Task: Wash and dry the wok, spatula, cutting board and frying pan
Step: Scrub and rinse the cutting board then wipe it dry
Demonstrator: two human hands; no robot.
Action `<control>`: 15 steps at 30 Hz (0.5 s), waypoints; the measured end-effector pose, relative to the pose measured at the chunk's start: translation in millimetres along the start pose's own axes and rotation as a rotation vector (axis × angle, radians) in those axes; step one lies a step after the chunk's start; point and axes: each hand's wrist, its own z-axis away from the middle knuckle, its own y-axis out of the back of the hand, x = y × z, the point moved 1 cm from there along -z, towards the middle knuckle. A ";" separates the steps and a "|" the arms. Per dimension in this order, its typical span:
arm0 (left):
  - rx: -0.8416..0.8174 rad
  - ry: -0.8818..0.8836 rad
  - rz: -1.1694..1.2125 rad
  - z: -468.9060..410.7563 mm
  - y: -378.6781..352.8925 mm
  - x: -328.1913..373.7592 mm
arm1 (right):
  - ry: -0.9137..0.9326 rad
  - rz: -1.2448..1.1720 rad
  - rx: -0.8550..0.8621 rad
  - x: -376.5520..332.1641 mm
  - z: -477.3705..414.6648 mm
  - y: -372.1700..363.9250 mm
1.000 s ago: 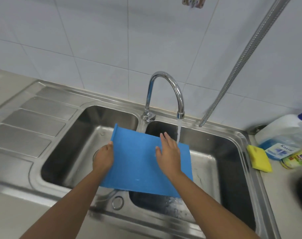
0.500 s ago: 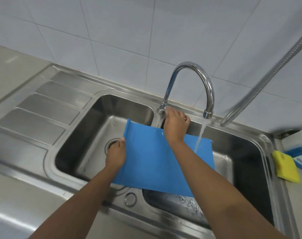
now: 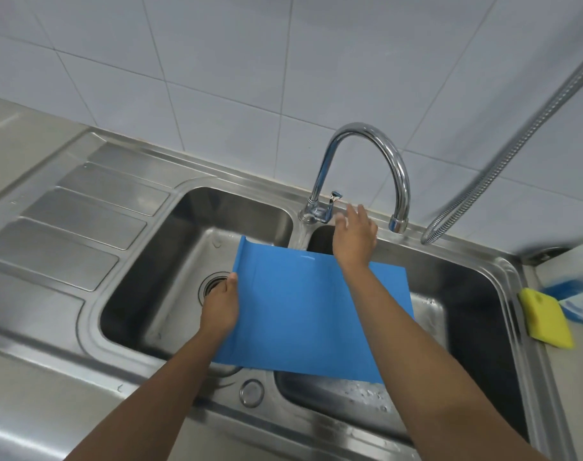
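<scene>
A thin blue cutting board (image 3: 300,311) lies across the divider of a steel double sink (image 3: 143,331), its left edge curled up. My left hand (image 3: 220,306) grips that left edge, thumb on top. My right hand (image 3: 355,234) hovers with fingers spread just right of the tap lever (image 3: 334,197), above the board's far edge and holding nothing. No water runs from the curved chrome tap (image 3: 370,151). The wok, spatula and frying pan are out of view.
A ribbed steel drainboard (image 3: 67,214) lies left of the basins. A yellow sponge (image 3: 546,317) and a blue-labelled packet (image 3: 579,302) sit on the counter at the right. A flexible metal hose (image 3: 516,144) hangs along the white tiled wall.
My right hand left the board, gripped the tap lever, then let go and opened. The water stream has stopped. My left hand kept hold of the board.
</scene>
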 end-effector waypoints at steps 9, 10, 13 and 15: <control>-0.021 0.036 0.022 6.6 4.6 6.1 | -0.604 -0.200 -0.209 172.1 108.5 44.5; -0.028 0.032 0.011 8.5 5.2 9.5 | -0.629 -0.325 -0.243 178.4 112.8 49.3; -0.012 -0.044 -0.016 17.8 2.1 24.2 | -0.657 -0.489 -0.283 184.9 122.6 68.1; 0.000 -0.115 -0.005 30.5 -0.9 41.3 | -0.686 -0.610 -0.274 186.1 127.7 83.1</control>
